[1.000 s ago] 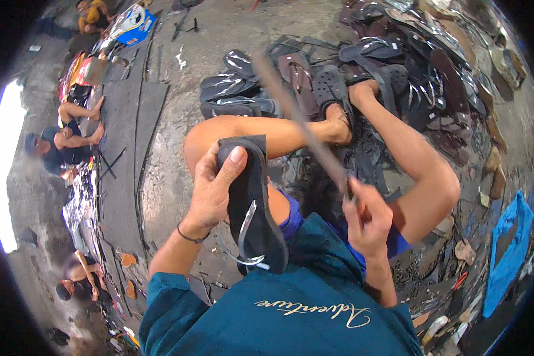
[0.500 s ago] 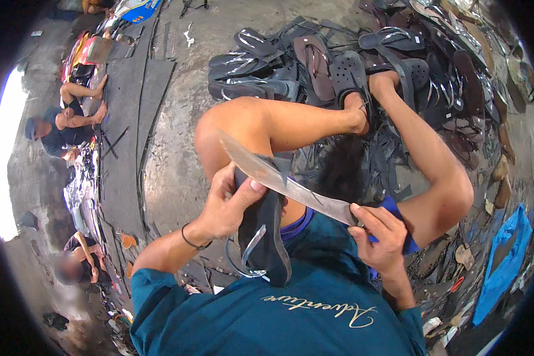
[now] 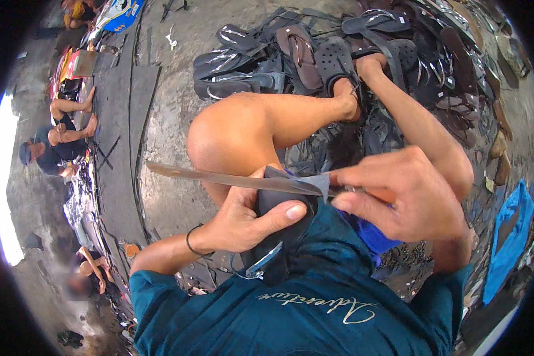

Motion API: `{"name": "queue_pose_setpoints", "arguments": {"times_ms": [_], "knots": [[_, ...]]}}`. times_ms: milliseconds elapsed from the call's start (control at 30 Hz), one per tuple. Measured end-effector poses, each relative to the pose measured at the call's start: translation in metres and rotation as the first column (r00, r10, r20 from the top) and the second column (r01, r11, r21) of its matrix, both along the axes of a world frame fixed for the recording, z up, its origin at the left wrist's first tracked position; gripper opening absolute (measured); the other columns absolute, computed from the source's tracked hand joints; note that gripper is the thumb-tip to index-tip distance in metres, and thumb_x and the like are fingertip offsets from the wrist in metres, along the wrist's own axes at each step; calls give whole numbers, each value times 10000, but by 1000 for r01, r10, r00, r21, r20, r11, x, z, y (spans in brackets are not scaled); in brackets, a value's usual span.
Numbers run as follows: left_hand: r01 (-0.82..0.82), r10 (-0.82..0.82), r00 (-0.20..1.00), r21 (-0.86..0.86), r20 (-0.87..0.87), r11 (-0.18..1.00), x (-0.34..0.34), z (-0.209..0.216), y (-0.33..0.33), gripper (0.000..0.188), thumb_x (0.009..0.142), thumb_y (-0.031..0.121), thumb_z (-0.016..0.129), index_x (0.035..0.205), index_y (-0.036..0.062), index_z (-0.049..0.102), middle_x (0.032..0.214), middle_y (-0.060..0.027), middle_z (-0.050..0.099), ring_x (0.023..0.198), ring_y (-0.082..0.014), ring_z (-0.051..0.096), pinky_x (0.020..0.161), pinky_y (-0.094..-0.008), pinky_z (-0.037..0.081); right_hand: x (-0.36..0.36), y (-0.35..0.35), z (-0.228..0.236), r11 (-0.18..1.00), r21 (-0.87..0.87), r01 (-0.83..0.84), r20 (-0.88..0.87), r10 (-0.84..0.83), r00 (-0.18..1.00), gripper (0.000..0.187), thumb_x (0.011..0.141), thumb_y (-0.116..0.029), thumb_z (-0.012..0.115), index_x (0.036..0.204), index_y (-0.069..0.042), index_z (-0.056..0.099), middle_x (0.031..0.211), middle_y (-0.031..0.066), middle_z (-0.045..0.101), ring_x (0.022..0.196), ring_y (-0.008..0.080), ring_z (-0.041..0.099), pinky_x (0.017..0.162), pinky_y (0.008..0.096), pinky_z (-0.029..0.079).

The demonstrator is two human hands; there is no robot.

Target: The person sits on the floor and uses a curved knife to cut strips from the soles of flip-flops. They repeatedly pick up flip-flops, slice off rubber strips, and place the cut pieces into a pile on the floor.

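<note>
A black flip-flop (image 3: 279, 238) with a shiny strap is gripped in my left hand (image 3: 240, 221), the thumb lying across its sole. My right hand (image 3: 400, 193) is closed around the handle end of a long knife (image 3: 219, 180). The blade runs almost level to the left, crossing the end of the sole close above my left thumb. A thin grey sliver of sole material (image 3: 321, 183) stands against the blade near my right fingers; whether it is still joined to the sole, I cannot tell. My right hand hides the knife's handle.
Heaped flip-flops (image 3: 302, 56) and dark offcuts lie beyond my bare legs (image 3: 237, 130). On the left are long dark sheets (image 3: 118, 136) and a seated person (image 3: 59, 139); another person (image 3: 92, 270) is lower left. A blue sheet (image 3: 507, 243) lies right.
The knife has swung from a slant to nearly level, and its tip has shifted left and down. My right hand has risen closer. The grey sliver has moved right along the blade.
</note>
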State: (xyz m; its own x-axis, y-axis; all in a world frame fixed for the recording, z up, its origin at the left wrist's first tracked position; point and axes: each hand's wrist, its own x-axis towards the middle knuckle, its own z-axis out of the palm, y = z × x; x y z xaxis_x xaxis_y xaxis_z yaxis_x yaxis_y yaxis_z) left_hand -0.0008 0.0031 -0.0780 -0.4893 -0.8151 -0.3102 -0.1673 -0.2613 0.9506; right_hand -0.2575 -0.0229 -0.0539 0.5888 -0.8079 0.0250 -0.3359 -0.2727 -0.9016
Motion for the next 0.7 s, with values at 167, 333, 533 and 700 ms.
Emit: {"name": "queue_pose_setpoints", "arguments": {"times_ms": [167, 333, 533, 700], "knots": [[95, -90, 995, -117, 49, 989, -9, 7, -12, 307, 869, 208, 729, 1087, 14, 634, 1012, -47, 649, 934, -133, 588, 838, -298, 469, 13, -11, -5, 961, 250, -115, 167, 74, 983, 316, 900, -154, 636, 1184, -16, 643, 809, 108, 693, 630, 202, 627, 605, 298, 486], [88, 68, 930, -397, 362, 913, -11, 95, -52, 334, 791, 236, 800, 985, 1, 663, 965, -139, 668, 944, -210, 647, 829, -329, 505, 8, 5, -30, 969, 246, 38, 461, -151, 874, 411, 953, -166, 601, 1341, -41, 543, 916, 4, 653, 679, 31, 516, 595, 192, 425], [121, -120, 987, 3, 104, 993, -12, -33, 31, 529, 876, 368, 688, 1252, 44, 506, 1271, -113, 533, 1116, -204, 557, 862, -332, 489, 23, 33, -49, 921, 218, 324, 550, -390, 739, 410, 953, -179, 609, 1326, -18, 552, 928, 21, 608, 640, 32, 468, 558, 189, 389], [-450, 698, 367, 540, -614, 711, -90, -5, -16, 481, 911, 409, 606, 1251, 84, 508, 1129, -56, 610, 1025, -190, 614, 890, -338, 501, 26, 44, -50, 816, -127, 564, 372, -488, 790, 456, 865, -104, 696, 1293, -6, 573, 868, 86, 612, 640, 130, 567, 545, 247, 445]]}}
